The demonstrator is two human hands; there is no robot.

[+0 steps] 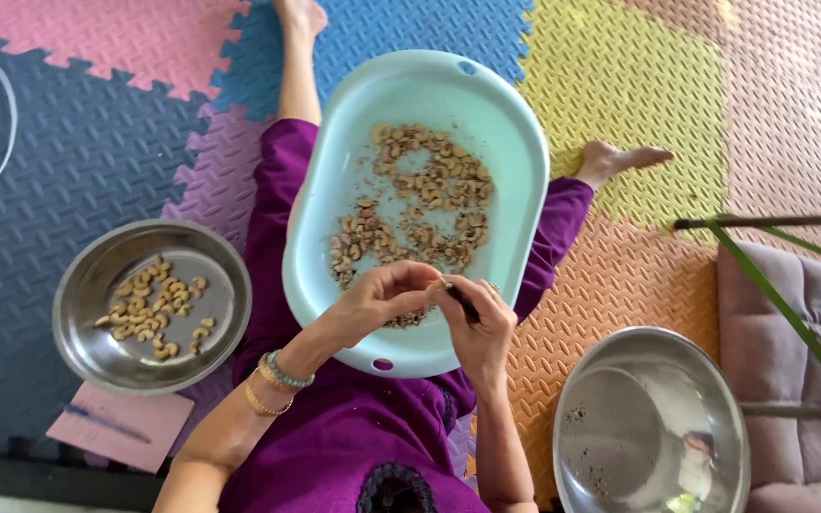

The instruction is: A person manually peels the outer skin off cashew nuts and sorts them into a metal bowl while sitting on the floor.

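Note:
A pale blue oval tray (334, 180) rests on my lap, holding several brown-skinned cashew nuts (420, 204). Above the tray's near rim my left hand (382, 299) pinches one small nut (437, 285) between thumb and fingertips. My right hand (477, 318) meets it there, fingers closed around a thin dark tool (465, 304) whose tip touches the nut. Beaded and gold bangles sit on my left wrist.
A steel bowl (97, 351) at left holds several pale peeled nuts. A second steel bowl (705, 399) at lower right holds only a few scraps. Coloured foam floor tiles (78, 142) lie underneath. A pink card (121, 427), a mauve cushion (810, 380) and a green rod (791, 313) lie around.

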